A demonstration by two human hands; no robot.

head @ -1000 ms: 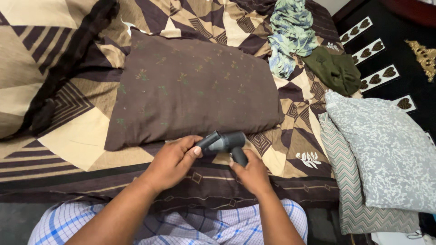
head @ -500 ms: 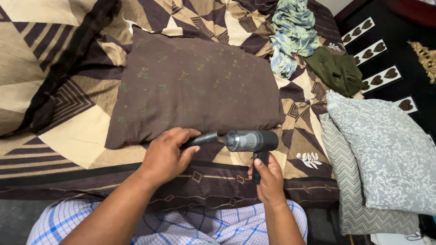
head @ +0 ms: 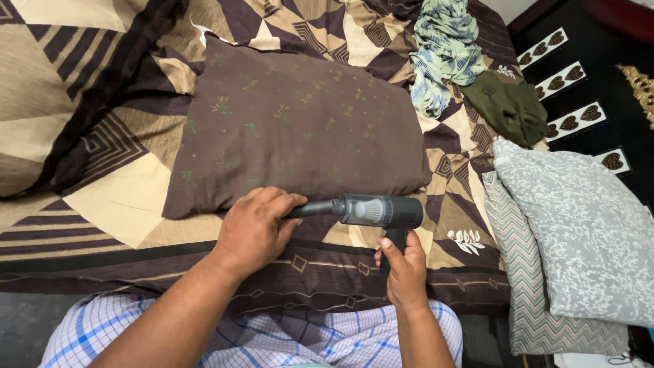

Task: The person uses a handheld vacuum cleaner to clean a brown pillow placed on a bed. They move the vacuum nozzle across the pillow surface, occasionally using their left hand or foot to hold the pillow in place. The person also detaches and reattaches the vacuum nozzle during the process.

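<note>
1. Right hand [head: 407, 271] closed around the grip of a small dark grey handheld vacuum with a clear dust cup [head: 381, 211], thumb up along the handle.
2. Left hand [head: 255, 227] wrapped over the thin black nozzle tube [head: 315, 208], fingers curled shut on it, tube end meeting the vacuum's front.
3. Vacuum held level just above the brown-and-cream patterned bedspread [head: 122, 197], at the near edge of a brown floral pillow [head: 300, 129].
4. Off to the right: grey mottled pillow [head: 579, 225] stacked on a zigzag-striped pillow [head: 524, 272].
</note>
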